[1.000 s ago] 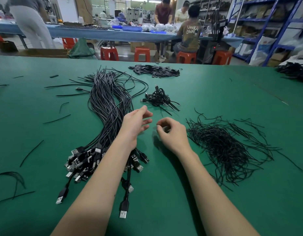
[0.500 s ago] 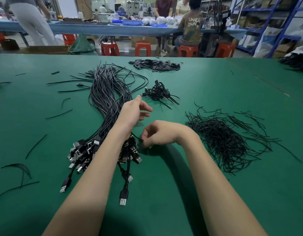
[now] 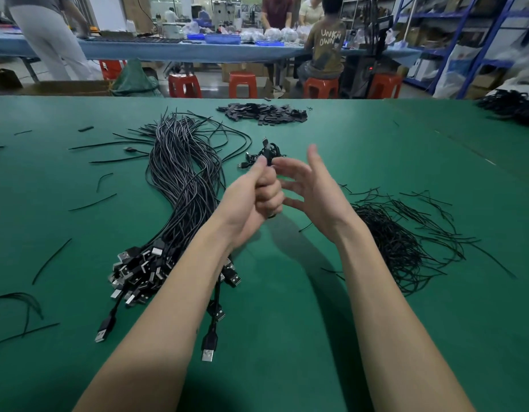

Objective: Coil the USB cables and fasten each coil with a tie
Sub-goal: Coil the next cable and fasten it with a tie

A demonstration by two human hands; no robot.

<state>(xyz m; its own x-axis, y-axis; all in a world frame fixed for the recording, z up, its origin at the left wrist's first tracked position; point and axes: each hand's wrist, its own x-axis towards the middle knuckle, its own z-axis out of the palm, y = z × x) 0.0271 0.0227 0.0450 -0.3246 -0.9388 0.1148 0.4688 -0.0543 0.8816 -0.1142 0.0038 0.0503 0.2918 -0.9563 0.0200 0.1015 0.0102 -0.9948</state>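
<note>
The left hand (image 3: 257, 193) is clamped on a USB cable (image 3: 268, 156) above the tabletop (image 3: 287, 322) middle, right hand (image 3: 310, 188) spread beside, so coiling seems to begin; next needs winding loops.

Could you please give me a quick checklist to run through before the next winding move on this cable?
1. Left hand has a firm grip on the cable: ok, fingers curled round it.
2. Right hand free to wind: ok, fingers spread, holding nothing.
3. Ties within reach: ok, loose pile lies to the right.
4. Cable free of the big bundle: cannot tell, the hand hides its run.
5. Coil started: cannot tell, only a short end shows.
6. Finished coils out of the way: ok, behind the hands.
</note>
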